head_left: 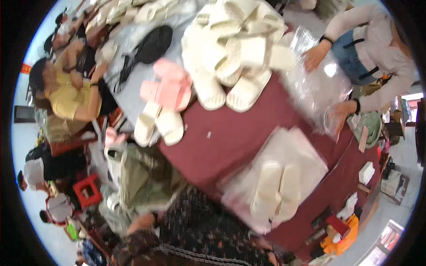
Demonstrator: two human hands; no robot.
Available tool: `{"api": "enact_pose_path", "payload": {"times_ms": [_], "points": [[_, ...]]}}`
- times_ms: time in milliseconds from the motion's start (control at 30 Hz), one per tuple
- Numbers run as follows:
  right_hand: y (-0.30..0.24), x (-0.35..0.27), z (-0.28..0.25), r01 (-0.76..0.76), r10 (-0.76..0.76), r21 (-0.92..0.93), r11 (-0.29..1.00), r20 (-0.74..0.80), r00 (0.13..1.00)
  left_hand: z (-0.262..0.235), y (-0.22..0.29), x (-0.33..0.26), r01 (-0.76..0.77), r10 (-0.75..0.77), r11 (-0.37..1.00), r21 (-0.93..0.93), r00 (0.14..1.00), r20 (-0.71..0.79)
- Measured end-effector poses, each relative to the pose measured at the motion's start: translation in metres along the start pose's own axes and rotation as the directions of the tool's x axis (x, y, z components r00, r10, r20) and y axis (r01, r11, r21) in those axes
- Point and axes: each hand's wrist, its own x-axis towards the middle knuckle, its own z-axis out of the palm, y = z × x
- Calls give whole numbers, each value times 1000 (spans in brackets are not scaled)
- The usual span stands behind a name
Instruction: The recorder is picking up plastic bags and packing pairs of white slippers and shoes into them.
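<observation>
My left hand hangs low beside the olive-green sack at the table's left edge. Its fingers are blurred, and whether it touches the sack cannot be told. Of my right hand only a small part shows by my dark patterned clothing, below the near table edge; its fingers are hidden. Nearest to it, a pair of cream slippers lies side by side on a stack of clear plastic bags. Farther left on the table are pink slippers and a cream pair.
A large heap of cream slippers covers the far part of the dark red table. Across it, a co-worker's hands spread a clear plastic bag. A black pouch lies far left; a red stool stands on the left.
</observation>
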Motion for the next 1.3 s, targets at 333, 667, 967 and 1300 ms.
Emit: {"api": "enact_pose_path", "payload": {"times_ms": [333,667,967,1300], "points": [[-104,37,-248,256,-288,-146,956,-643,709,-316,101,175,-325,301,945,15,855,-423],[-22,132,-212,226,-254,-152,962,-802,541,-244,116,239,-481,316,817,-317,834,-452],[72,239,-153,203,-289,-232,951,-900,325,-102,114,280,-612,300,574,-543,775,-556],[206,313,-81,151,-394,-379,913,-915,82,69,110,220,-581,-37,484,-654,733,-679]]}}
